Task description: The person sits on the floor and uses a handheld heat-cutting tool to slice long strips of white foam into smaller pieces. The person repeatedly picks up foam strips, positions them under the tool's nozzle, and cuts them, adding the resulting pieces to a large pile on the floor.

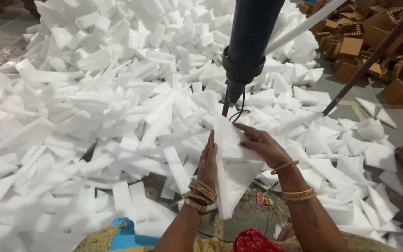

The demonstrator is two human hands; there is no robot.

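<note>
Two hands hold one white foam sheet [232, 163] between them, low in the middle of the view. The left hand [208, 161] is flat and upright, its fingers straight and together, and it presses against the left edge of the sheet. The right hand [263, 143] lies on the upper right part of the sheet with its fingers spread over the surface, so the sheet is pressed between both hands. Both wrists carry gold bangles [200, 193]. The sheet is a stack of thin foam pieces, pointed at the lower end, and it stands almost upright above the floor [248, 217].

Just above the sheet hangs a dark blue tool [250, 39] with a black collar and a thin metal tip [226, 105]. The tip comes down close to the top edge of the sheet; I cannot tell if it touches. A thin black wire [241, 108] loops beside the tip.

Behind and around the hands, a very big heap of white foam scraps [117, 93] covers most of the floor. A white pipe [304, 25] and a dark rod [374, 58] cross the upper right, in front of brown cardboard pieces [364, 42]. A small red packet [261, 198] lies on the floor under the right wrist.
</note>
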